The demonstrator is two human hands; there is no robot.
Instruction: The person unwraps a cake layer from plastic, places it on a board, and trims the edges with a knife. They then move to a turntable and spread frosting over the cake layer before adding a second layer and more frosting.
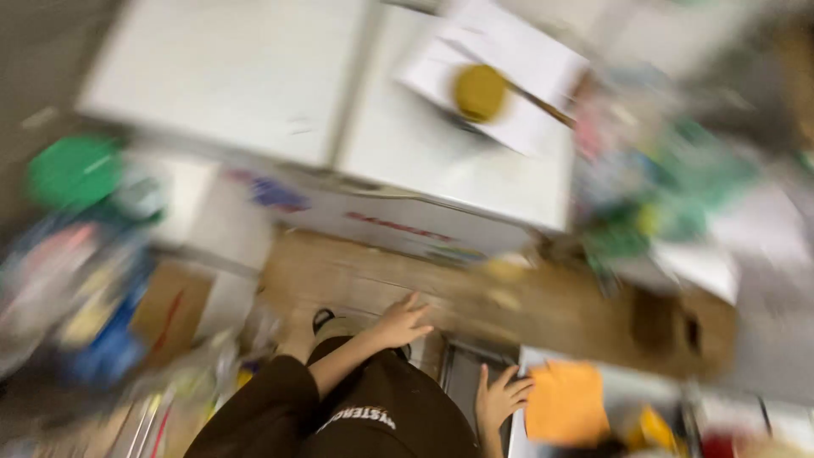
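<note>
- Picture is v. blurred, many things cannot be told.
- Left hand: fingers spread, open, holds nothing; it rests on the brown cardboard or just over it, cannot tell which.
- Right hand: also open, fingers apart, empty; the orange sheet is just beside it, to its right.
- White chest is beyond both hands, w/ a yellow disc on top.
- Green lid is far left of left hand.
</note>
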